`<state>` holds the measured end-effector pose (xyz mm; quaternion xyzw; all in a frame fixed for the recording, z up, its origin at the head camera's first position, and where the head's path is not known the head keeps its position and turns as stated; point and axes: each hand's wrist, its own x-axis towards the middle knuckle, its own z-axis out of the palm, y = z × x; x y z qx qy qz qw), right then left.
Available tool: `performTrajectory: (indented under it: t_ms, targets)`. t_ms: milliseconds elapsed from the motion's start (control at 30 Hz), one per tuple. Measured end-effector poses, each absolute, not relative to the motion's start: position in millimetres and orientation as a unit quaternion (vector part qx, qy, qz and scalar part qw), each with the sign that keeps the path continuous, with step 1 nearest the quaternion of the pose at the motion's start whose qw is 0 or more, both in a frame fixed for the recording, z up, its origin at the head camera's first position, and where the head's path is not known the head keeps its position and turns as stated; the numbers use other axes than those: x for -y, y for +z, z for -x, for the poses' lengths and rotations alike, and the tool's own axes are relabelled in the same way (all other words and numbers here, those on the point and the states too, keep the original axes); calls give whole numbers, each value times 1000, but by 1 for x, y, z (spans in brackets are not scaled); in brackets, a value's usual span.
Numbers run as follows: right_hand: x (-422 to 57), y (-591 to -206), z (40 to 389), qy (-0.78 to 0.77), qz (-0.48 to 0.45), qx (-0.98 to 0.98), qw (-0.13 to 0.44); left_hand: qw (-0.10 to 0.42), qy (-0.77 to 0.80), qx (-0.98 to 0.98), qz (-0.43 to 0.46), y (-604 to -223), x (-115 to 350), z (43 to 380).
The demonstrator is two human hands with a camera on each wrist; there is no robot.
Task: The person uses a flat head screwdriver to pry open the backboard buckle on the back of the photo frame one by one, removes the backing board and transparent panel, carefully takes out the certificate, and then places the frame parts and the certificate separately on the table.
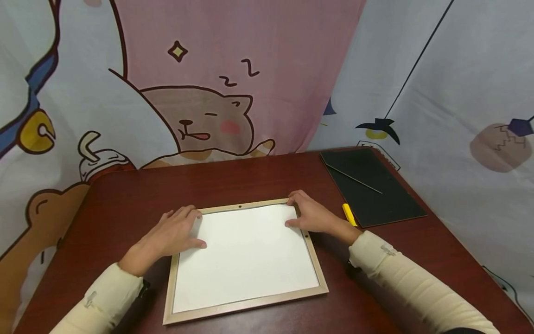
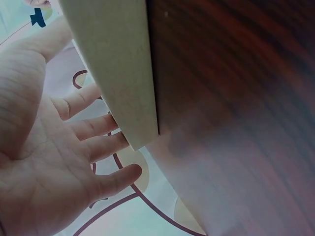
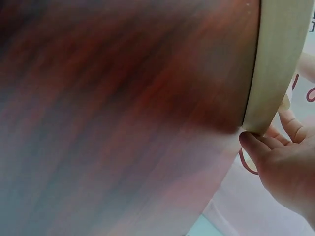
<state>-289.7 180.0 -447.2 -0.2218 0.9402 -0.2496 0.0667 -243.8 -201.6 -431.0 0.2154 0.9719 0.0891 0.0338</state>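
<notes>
The sheet lies within the frame on the table. The left hand and right hand rest at its far corners, fingers apart, thumbs on the sheet, seemingly steadying it.

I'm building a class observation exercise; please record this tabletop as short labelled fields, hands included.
surface: brown table
main item: pale frame around a white sheet
left hand: at the frame's far left corner, thumb over the sheet
right hand: at the frame's far right corner, thumb over the sheet
right side: black board, thin rod on it, yellow marker-like item beside it
</notes>
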Motion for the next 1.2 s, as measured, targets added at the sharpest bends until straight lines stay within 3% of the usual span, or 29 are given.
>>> performTrajectory:
  t_ms: [533, 1200]
  targets:
    - [-178, -439, 296, -374, 152, -907, 121, 7, 100, -969, -228, -435, 203, 242]
    - [-192, -441, 302, -418, 138, -886, 146, 33, 102, -966, -237, -432, 208, 243]
